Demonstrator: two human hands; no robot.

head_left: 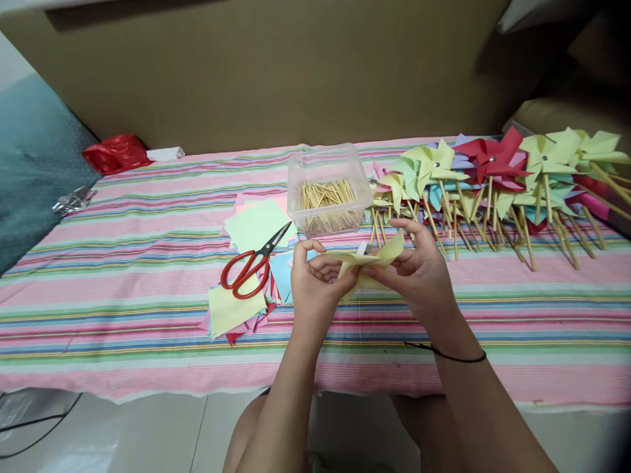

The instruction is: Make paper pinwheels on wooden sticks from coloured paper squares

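Note:
A pale yellow paper pinwheel with bent-in blades is held between both hands above the striped cloth. My left hand pinches its left side between thumb and fingers. On the other side my right hand is closed on the paper, its index finger raised along the edge. Something small and white shows behind the folds; I cannot tell what it is. Red-handled scissors lie to the left on coloured paper squares. Just beyond the hands stands a clear plastic box of short thin sticks.
Many finished pinwheels on sticks are heaped at the right. A green paper sheet tops another stack beside the box. Far left lie a red plastic bag and a white item. The striped cloth ends at the front edge.

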